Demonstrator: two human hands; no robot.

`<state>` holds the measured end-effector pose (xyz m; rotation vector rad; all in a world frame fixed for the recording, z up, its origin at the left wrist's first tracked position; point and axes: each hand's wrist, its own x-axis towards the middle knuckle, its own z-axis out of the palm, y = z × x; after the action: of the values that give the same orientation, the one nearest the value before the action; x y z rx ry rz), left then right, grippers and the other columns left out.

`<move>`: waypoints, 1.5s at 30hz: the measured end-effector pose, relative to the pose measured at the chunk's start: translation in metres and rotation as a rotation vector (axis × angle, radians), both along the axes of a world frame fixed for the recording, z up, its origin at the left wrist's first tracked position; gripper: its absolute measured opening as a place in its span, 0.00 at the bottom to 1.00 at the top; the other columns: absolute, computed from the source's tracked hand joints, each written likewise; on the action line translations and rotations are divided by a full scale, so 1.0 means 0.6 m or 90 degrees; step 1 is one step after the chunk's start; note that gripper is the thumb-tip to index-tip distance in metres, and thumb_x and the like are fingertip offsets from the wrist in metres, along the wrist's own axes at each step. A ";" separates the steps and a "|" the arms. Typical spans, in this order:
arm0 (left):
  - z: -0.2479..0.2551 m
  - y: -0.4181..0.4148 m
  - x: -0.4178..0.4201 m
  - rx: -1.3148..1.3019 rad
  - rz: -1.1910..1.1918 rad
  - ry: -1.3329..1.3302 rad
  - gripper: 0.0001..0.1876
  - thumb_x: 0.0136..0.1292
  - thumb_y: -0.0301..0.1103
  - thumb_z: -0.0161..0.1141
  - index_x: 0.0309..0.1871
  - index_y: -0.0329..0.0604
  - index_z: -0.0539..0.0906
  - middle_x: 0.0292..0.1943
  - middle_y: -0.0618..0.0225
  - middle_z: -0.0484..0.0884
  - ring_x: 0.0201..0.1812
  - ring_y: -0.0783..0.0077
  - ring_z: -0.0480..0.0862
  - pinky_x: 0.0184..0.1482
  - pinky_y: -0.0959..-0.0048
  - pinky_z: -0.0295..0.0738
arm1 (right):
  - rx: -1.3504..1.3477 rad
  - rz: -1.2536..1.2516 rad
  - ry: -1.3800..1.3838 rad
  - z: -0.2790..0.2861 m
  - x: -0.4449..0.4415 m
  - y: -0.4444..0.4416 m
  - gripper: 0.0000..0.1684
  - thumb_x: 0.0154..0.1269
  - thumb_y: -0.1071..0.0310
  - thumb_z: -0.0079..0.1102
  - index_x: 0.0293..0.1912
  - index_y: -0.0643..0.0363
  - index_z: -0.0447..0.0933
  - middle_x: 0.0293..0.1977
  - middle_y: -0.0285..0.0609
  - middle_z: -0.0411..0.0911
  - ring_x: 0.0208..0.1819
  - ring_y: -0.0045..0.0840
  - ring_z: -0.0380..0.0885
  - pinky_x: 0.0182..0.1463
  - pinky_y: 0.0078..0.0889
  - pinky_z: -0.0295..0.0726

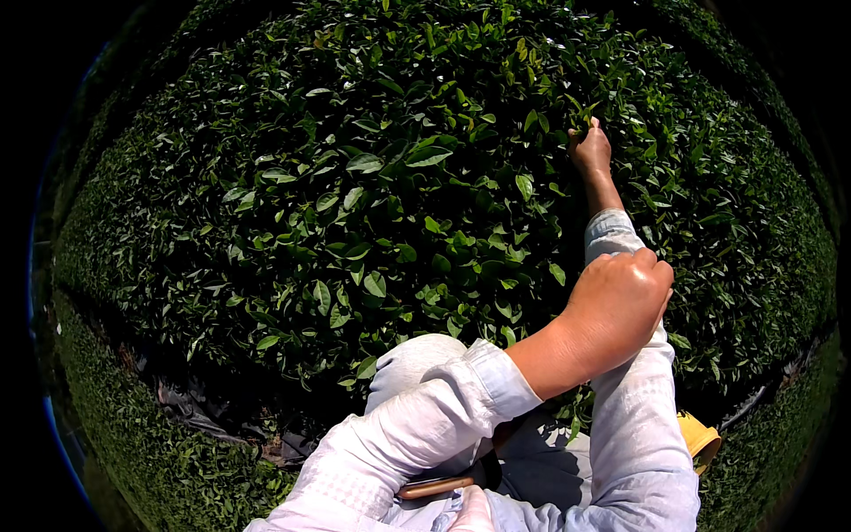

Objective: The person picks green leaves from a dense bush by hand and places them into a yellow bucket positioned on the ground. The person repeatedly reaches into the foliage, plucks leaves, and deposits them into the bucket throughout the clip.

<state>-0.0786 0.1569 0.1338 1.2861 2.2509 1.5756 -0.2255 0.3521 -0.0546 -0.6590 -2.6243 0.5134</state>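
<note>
A dense bush of green leaves, which looks like a tea bush (425, 156), fills the view before me. My right hand (590, 149) reaches into its upper right part, with thumb and fingers closed around a leafy shoot (580, 113). Across my right forearm lies my left hand (618, 306), curled into a fist with its back to the camera. Its fingertips and palm are hidden, so anything inside the fist cannot be seen. Both arms wear pale long sleeves, and the left one crosses over the right.
A yellow container (699, 440) stands partly hidden beside my right sleeve. A phone-like object (435, 487) rests at my lap. My bent knee (419, 352) touches the bush's near side. Black sheeting (199, 412) lies along the ground at left, next to another low leafy row (173, 465).
</note>
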 end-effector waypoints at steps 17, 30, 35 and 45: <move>0.000 0.004 -0.004 0.021 0.020 0.003 0.06 0.57 0.30 0.57 0.28 0.37 0.74 0.26 0.59 0.75 0.28 0.58 0.79 0.33 0.64 0.74 | -0.997 -0.115 0.255 0.043 -0.035 0.020 0.15 0.61 0.54 0.59 0.39 0.55 0.73 0.25 0.35 0.75 0.21 0.17 0.71 0.23 0.19 0.72; -0.004 0.004 -0.007 0.006 0.024 -0.011 0.07 0.56 0.30 0.58 0.27 0.37 0.74 0.24 0.58 0.75 0.28 0.57 0.79 0.32 0.64 0.75 | -0.209 0.045 0.098 -0.012 -0.056 -0.022 0.13 0.55 0.61 0.61 0.40 0.56 0.78 0.33 0.43 0.81 0.35 0.35 0.80 0.37 0.32 0.77; -0.010 -0.005 -0.012 -0.005 0.037 -0.026 0.07 0.56 0.30 0.57 0.28 0.37 0.74 0.26 0.58 0.75 0.28 0.57 0.79 0.32 0.63 0.75 | -1.058 0.098 0.039 0.035 0.023 -0.096 0.08 0.59 0.67 0.62 0.38 0.58 0.77 0.31 0.33 0.80 0.24 0.09 0.72 0.25 0.14 0.73; -0.005 -0.001 -0.010 -0.001 0.029 -0.014 0.06 0.57 0.30 0.57 0.29 0.37 0.75 0.27 0.59 0.75 0.31 0.58 0.79 0.35 0.64 0.74 | -0.972 -0.023 0.250 0.048 -0.024 -0.094 0.10 0.60 0.66 0.62 0.40 0.58 0.73 0.30 0.36 0.76 0.23 0.18 0.73 0.24 0.16 0.72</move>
<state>-0.0846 0.1560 0.1308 1.2194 2.2839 1.5943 -0.2400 0.2956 -0.0256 -0.8107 -1.4301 2.3355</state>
